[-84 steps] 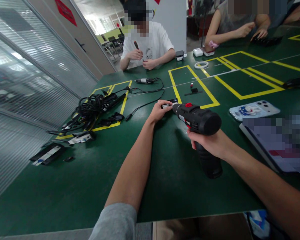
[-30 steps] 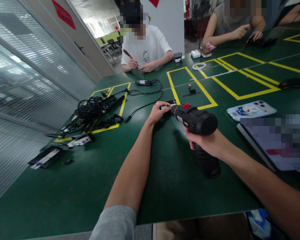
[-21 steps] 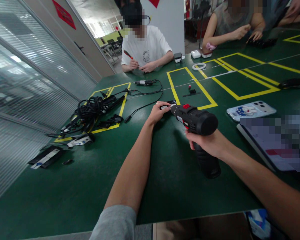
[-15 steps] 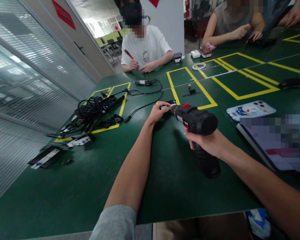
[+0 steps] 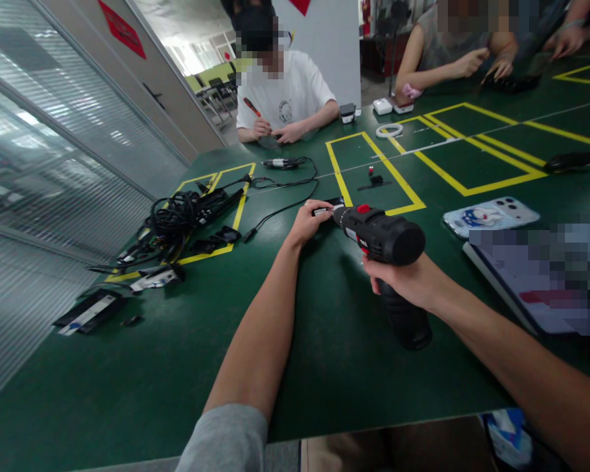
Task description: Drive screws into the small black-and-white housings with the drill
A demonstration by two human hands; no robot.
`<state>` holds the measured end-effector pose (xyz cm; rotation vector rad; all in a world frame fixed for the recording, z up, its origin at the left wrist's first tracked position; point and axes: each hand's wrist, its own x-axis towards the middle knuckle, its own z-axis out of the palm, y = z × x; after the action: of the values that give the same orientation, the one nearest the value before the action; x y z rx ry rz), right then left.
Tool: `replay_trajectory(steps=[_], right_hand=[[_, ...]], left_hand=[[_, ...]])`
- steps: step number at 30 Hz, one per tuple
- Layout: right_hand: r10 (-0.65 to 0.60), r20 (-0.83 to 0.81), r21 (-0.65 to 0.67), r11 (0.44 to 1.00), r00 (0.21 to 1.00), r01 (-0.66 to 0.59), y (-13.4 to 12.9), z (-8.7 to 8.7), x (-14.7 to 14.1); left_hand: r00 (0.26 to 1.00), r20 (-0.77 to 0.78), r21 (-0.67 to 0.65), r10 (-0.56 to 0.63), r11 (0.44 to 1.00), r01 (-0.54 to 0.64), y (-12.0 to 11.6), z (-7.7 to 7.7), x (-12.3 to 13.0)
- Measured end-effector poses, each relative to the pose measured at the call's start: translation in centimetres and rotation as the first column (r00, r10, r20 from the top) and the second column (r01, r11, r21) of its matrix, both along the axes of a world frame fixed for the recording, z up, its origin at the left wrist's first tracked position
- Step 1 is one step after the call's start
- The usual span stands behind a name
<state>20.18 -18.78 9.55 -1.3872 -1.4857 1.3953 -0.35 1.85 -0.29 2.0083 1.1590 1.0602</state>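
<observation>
My right hand [image 5: 400, 278] is wrapped round the grip of a black cordless drill [image 5: 381, 233] with red accents. The drill's chuck points left and away, close to the fingertips of my left hand [image 5: 307, 224]. Those fingers are closed on a small black part with a light label [image 5: 333, 203], lying on the green table [image 5: 226, 387]. The drill hides part of this piece, and the bit's exact contact cannot be made out.
To the left lies a tangle of black cables [image 5: 181, 216], with flat labelled black pieces [image 5: 91, 311] nearer me. A phone [image 5: 491, 216] and a laptop-like slab [image 5: 501, 282] sit at right. Across the table a person in white [image 5: 290, 92] holds an orange-and-black tool [image 5: 252, 107].
Both hands, the drill and the black part hold nearly the same position. The whole view has shifted very slightly.
</observation>
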Motion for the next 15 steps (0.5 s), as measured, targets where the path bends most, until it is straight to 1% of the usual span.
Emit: replay_trajectory(steps=[11, 15], right_hand=[[0.016, -0.034, 0.007, 1.0, 0.999, -0.016, -0.04, 0.18, 0.1], [-0.006, -0.034, -0.007, 1.0, 0.999, 0.006, 0.02, 0.14, -0.06]], left_hand=[[1.0, -0.001, -0.013, -0.001, 1.0, 0.001, -0.2, 0.16, -0.13], [1.0, -0.007, -0.017, 0.01, 1.0, -0.01, -0.34, 0.21, -0.36]])
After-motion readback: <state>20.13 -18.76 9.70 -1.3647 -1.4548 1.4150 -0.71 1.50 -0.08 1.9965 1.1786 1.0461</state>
